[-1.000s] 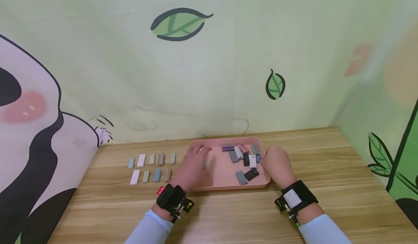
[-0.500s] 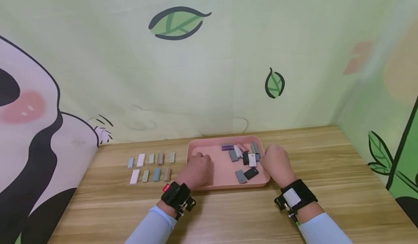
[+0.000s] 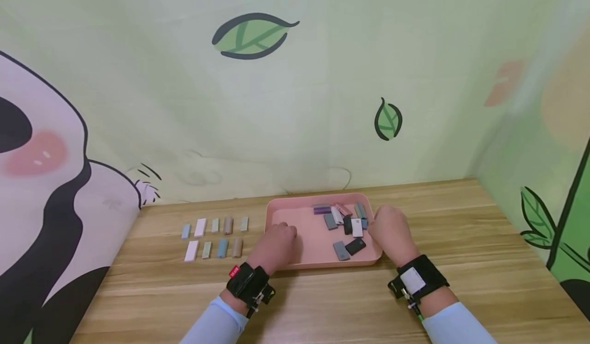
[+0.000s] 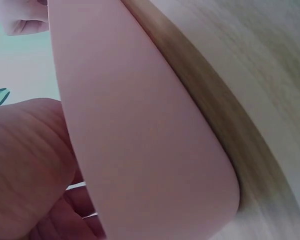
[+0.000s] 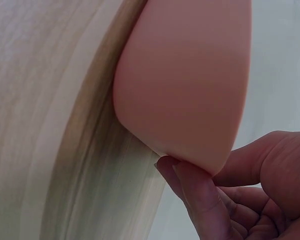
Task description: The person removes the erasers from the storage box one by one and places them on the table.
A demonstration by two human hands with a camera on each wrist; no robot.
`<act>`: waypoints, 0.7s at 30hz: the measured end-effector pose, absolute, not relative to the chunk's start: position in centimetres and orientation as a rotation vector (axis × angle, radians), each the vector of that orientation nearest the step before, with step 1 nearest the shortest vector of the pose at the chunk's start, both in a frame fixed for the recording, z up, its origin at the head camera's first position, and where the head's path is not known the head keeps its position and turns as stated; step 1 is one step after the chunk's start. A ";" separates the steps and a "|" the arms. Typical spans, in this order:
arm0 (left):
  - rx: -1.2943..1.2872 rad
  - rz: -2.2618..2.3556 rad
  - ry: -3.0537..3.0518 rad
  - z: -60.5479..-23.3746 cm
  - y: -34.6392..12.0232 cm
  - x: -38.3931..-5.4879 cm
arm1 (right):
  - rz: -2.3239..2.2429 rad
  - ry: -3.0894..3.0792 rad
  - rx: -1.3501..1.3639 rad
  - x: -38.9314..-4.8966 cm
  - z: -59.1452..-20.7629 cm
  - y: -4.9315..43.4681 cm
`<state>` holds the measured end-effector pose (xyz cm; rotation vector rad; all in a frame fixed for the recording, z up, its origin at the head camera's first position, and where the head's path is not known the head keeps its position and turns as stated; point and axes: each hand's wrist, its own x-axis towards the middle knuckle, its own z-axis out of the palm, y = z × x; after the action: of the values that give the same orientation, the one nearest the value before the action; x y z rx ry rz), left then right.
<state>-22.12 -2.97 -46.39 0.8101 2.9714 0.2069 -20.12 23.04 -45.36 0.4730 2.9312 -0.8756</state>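
Observation:
My left hand (image 3: 275, 244) is lowered into the left front of the pink tray (image 3: 306, 234), its fingers bent downward. The tips are hidden in the head view, so whether they pinch a piece cannot be seen. In the left wrist view the tray wall (image 4: 134, 130) covers most of that hand's fingers (image 4: 72, 220). My right hand (image 3: 392, 231) grips the tray's right rim; the right wrist view shows thumb and fingers (image 5: 202, 200) pinching its corner. Small rectangular pieces lie in the tray's right half, among them a black one (image 3: 355, 246), a white one (image 3: 357, 227) and a purple one (image 3: 322, 211).
Left of the tray, on the wooden table (image 3: 332, 303), small pieces stand in two rows, including a white one (image 3: 191, 251), a blue one (image 3: 222, 248) and a brown one (image 3: 237, 247). A printed cloth (image 3: 322, 78) hangs behind the table.
The left hand has gone down from above the tray, its spread fingers bending. It now covers the spot where a small pale green piece showed. The right hand stays on the rim.

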 end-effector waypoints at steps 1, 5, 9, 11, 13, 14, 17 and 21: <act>0.810 0.213 2.972 -46.3 -3.0 -22.0 | -0.874 2.932 0.471 -20.1 -45.4 23.0; 0.807 0.264 2.966 -46.4 -3.0 -21.9 | -0.885 2.935 0.462 -20.0 -45.3 23.0; 0.768 0.356 2.942 -46.3 -3.1 -21.9 | -0.887 2.941 0.454 -20.0 -45.3 23.0; 0.759 0.391 2.934 -46.3 -3.2 -21.8 | -0.890 2.940 0.456 -20.0 -45.3 23.0; 0.769 0.415 2.927 -46.3 -3.4 -21.8 | -0.892 2.937 0.458 -20.0 -45.3 23.0; 0.781 0.420 2.926 -46.4 -3.5 -21.8 | -0.893 2.934 0.460 -20.0 -45.3 23.0; 0.831 0.433 2.919 -46.6 -3.8 -21.9 | -0.883 2.933 0.467 -20.1 -45.4 23.0; 0.898 0.474 2.896 -47.0 -4.4 -22.0 | -0.873 2.943 0.465 -20.1 -45.5 23.0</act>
<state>-22.01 -4.38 -46.96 0.8982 2.8956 0.4745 -20.10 23.01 -45.46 0.4651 2.9428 -0.8731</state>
